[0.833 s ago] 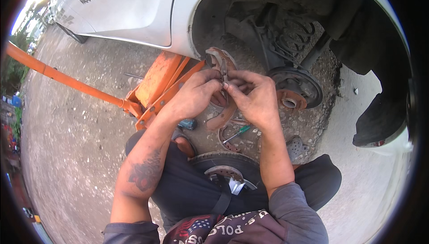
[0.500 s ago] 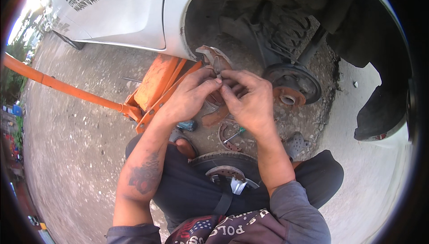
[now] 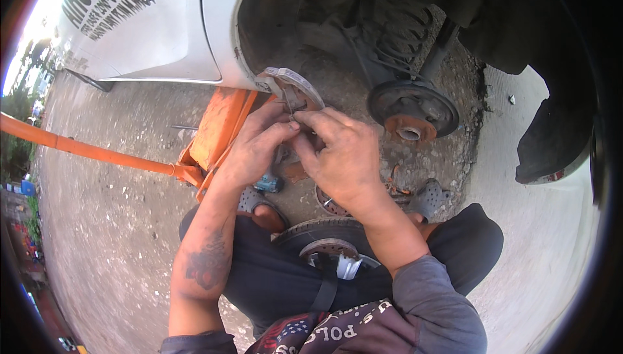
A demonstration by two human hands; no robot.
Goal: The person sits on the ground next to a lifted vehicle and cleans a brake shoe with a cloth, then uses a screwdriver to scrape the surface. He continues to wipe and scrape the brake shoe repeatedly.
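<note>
My left hand (image 3: pixel 256 146) and my right hand (image 3: pixel 344 153) meet in front of the wheel arch. Both have their fingers curled round a curved brake shoe (image 3: pixel 302 83), which rises beyond the knuckles. Thumbs and fingertips pinch close together at a small thin part too fine to name. Palms and fingers hide the lower end of the shoe. To the right, the bare wheel hub (image 3: pixel 410 127) has a rusty centre and a dark backing plate.
An orange floor jack (image 3: pixel 217 127) with a long handle (image 3: pixel 84 146) stands left, beside the white car (image 3: pixel 143 36). Between my feet lie a tyre (image 3: pixel 311 229) with another brake shoe (image 3: pixel 329 246) on it, a blue tool (image 3: pixel 269 183) and a further shoe (image 3: pixel 329 202). A coil spring (image 3: pixel 409 36) hangs above the hub.
The view has shifted, so the hub and car appear further left. In my hands the brake shoe has turned, showing its curved rim more broadly. Both hands stay together on it.
</note>
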